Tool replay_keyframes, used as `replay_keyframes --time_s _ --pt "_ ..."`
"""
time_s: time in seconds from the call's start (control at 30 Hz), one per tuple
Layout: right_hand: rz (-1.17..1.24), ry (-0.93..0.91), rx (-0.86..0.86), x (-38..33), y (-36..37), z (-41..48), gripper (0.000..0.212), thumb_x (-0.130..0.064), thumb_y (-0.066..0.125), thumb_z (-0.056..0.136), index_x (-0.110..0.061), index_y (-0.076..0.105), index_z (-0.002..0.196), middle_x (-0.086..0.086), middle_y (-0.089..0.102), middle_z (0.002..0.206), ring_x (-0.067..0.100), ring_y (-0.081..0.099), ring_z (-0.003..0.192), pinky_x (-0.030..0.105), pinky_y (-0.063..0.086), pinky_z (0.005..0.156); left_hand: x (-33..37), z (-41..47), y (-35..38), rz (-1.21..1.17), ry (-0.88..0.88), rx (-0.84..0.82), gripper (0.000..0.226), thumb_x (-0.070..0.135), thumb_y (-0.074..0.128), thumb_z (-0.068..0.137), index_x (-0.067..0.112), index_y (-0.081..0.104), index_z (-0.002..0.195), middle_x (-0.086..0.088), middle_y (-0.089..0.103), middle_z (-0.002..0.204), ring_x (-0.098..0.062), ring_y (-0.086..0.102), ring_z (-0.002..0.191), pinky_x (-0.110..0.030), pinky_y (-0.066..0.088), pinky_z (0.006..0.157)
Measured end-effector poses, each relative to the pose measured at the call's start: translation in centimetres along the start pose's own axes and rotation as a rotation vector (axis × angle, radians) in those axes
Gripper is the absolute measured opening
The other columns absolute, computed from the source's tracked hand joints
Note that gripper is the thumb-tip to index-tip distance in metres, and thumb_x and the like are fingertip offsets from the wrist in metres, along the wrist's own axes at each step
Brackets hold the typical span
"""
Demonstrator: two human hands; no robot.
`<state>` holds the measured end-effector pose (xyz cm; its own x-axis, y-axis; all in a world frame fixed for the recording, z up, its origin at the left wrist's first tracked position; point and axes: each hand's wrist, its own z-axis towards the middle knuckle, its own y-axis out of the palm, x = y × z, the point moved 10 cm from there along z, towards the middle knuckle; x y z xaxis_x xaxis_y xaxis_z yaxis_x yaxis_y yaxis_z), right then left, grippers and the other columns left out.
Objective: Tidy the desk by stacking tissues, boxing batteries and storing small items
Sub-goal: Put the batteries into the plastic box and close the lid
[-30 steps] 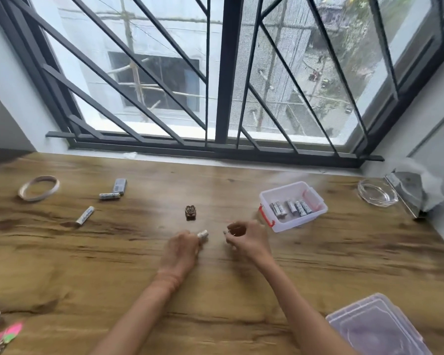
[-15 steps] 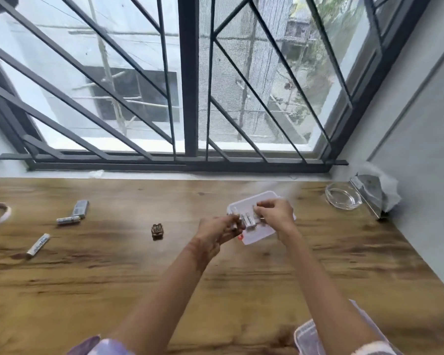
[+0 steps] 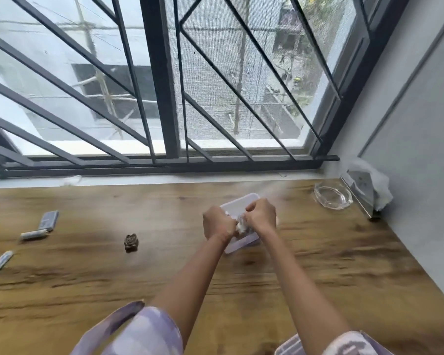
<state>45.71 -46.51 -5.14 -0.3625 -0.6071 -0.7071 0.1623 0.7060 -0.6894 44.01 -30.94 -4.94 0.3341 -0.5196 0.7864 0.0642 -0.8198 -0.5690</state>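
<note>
both hands now sit curled together over the battery box, grip contents unclear.

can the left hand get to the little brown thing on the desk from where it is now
Probably yes. The left hand is busy over the small box, but the brown thing sits alone to its left, with only bare desk between them.

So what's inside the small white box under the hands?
Both hands, left and right, cover most of the white box. Something pale, blurred, shows between them; any batteries inside are hidden.
</note>
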Motion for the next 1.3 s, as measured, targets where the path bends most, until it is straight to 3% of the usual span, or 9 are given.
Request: replay_keyframes --time_s 0.1,0.33,0.5,0.7,0.87,1.0,1.1,1.23,1.3 --pt "-0.028 -0.037 -0.002 -0.3 0.1 0.2 0.022 0.003 0.055 0.070 -0.016 0.059 0.059 0.008 0.059 0.072 0.023 0.058 0.074 0.025 0.043 0.060 0.2 0.0 -0.1 0.003 0.029 0.026 0.028 0.020 0.070 0.076 -0.003 0.068 0.092 -0.021 0.069 0.097 -0.032 0.065 0.092 -0.034 0.049 0.070" --pt "0.026 -0.106 0.044 -0.9 -0.6 -0.4 0.021 0.000 0.057 0.077 -0.006 0.072 0.090 0.012 0.071 0.097 0.024 0.065 0.095 0.028 0.050 0.083 0.3 -0.3 -1.6 -0.013 0.081 0.076 0.021 0.015 0.067 0.076 -0.004 0.071 0.069 -0.021 0.069 0.069 -0.028 0.068 0.070 -0.035 0.049 0.061" --pt "0.102 -0.187 0.026 -2.8 -0.6 -3.0 0.021 -0.001 0.059 0.078 -0.003 0.071 0.096 0.012 0.071 0.097 0.021 0.065 0.094 0.022 0.047 0.080 -0.9 -1.4 -4.1 -0.121 0.091 0.156 0.016 0.010 0.066 0.077 -0.002 0.073 0.083 -0.020 0.072 0.082 -0.027 0.070 0.076 -0.040 0.057 0.074" --pt "0.177 -0.380 -0.032 -7.6 1.1 -8.1 0.019 -0.010 0.063 0.082 -0.006 0.071 0.099 0.008 0.072 0.096 0.017 0.065 0.090 0.025 0.048 0.083 -2.8 -4.1 -9.6 -0.230 0.090 0.271 0.018 0.015 0.062 0.083 0.007 0.073 0.095 -0.008 0.074 0.091 -0.018 0.068 0.088 -0.025 0.052 0.083" --pt "0.163 -0.504 -0.187 -12.0 6.3 -12.6 0.020 -0.017 0.064 0.084 -0.010 0.069 0.102 0.005 0.072 0.094 0.010 0.064 0.085 0.013 0.043 0.076 -6.8 -5.0 -15.5 -0.312 0.035 0.362 0.016 0.016 0.063 0.083 0.008 0.073 0.093 -0.009 0.074 0.087 -0.021 0.069 0.086 -0.034 0.054 0.084" --pt "0.146 -0.581 -0.266 -15.8 11.0 -16.0 0.019 -0.014 0.065 0.083 -0.008 0.069 0.101 0.005 0.072 0.092 0.008 0.064 0.080 0.012 0.046 0.076 -11.1 -4.9 -21.7 -0.334 -0.002 0.446 0.015 0.017 0.063 0.084 0.008 0.073 0.091 -0.005 0.073 0.079 -0.009 0.068 0.073 -0.021 0.053 0.072" --pt "0.136 -0.640 -0.323 -18.8 15.0 -18.3 0.018 -0.013 0.066 0.083 -0.007 0.069 0.100 0.007 0.072 0.090 0.013 0.066 0.079 0.023 0.052 0.079 -15.2 -4.6 -26.6 -0.268 -0.064 0.521 0.018 0.020 0.063 0.085 0.009 0.072 0.096 -0.007 0.073 0.093 -0.020 0.066 0.089 -0.027 0.050 0.081" --pt "0.024 -0.736 -0.367 -23.1 21.1 -21.1 0.022 -0.013 0.062 0.085 -0.007 0.067 0.106 0.005 0.070 0.100 0.013 0.064 0.091 0.013 0.048 0.077 -21.3 -3.7 -32.2 -0.192 -0.138 0.579 0.017 0.016 0.064 0.081 0.009 0.072 0.095 -0.010 0.072 0.096 -0.027 0.065 0.095 -0.030 0.049 0.081" --pt "-0.055 -0.799 -0.381 -25.2 24.6 -22.2 0.025 -0.013 0.060 0.087 -0.007 0.064 0.111 0.008 0.067 0.109 0.018 0.061 0.101 0.020 0.047 0.084 -24.1 -3.2 -34.5 -0.122 -0.175 0.591 0.020 0.016 0.065 0.080 0.010 0.071 0.098 -0.011 0.072 0.099 -0.028 0.064 0.097 -0.030 0.047 0.080"
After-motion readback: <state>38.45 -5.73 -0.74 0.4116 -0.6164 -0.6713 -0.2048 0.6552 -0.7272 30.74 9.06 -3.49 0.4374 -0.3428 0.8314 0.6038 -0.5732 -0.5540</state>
